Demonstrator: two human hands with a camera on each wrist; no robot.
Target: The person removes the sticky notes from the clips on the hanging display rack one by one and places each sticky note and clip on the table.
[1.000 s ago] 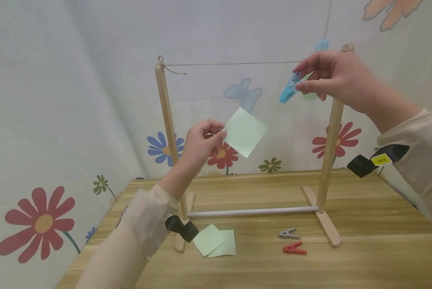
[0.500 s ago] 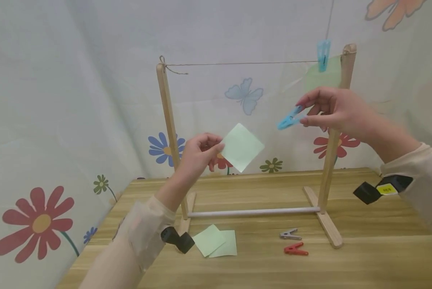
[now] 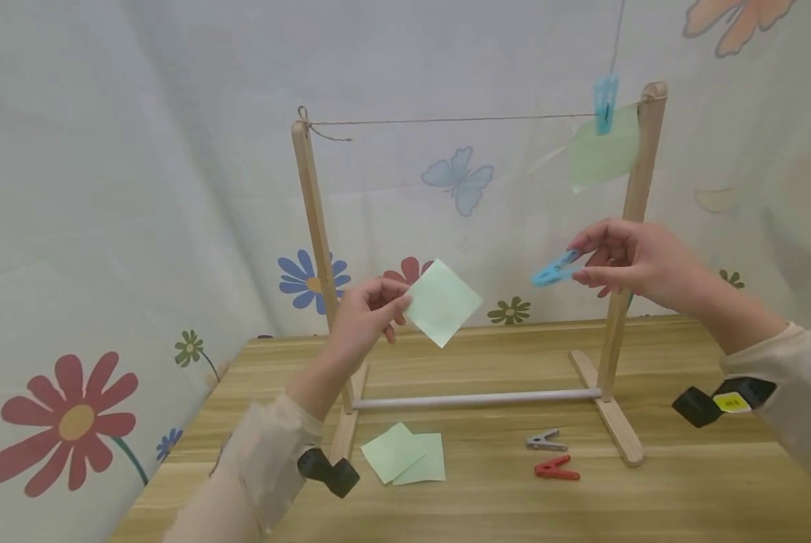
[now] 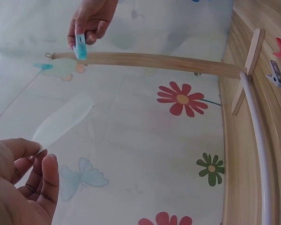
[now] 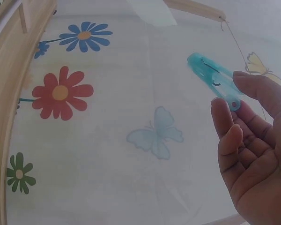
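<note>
One wooden table [image 3: 487, 513] is filling the lower part of the head view, its back edge running below the middle of the frame and its front edge lying out of view. Standing on it, the wooden rack [image 3: 312, 204] is possibly risking a nudge: the right hand [image 3: 639, 260] is overlapping its right post [image 3: 639, 173] there, though whether they are touching I am not able to tell. The string [image 3: 446, 119] is spanning the upper middle, offering a long bare stretch left of the hanging sheet [image 3: 602, 157]. Left of centre, the left hand [image 3: 363, 320] is pinching one corner of a pale green paper [image 3: 442, 303], so a careless tug could be creasing it; free air is separating it from the right hand. Two loose papers [image 3: 392, 451] are overlapping at lower centre-left, near the rack's left foot [image 3: 346, 434]. Right of centre, the right hand is pinching a blue clip [image 3: 555, 271]; an uneven squeeze could be making it twist or spring away. A grey clip [image 3: 545, 441] and a red clip [image 3: 555, 469] are lying at lower right, bare wood surrounding them.
</note>
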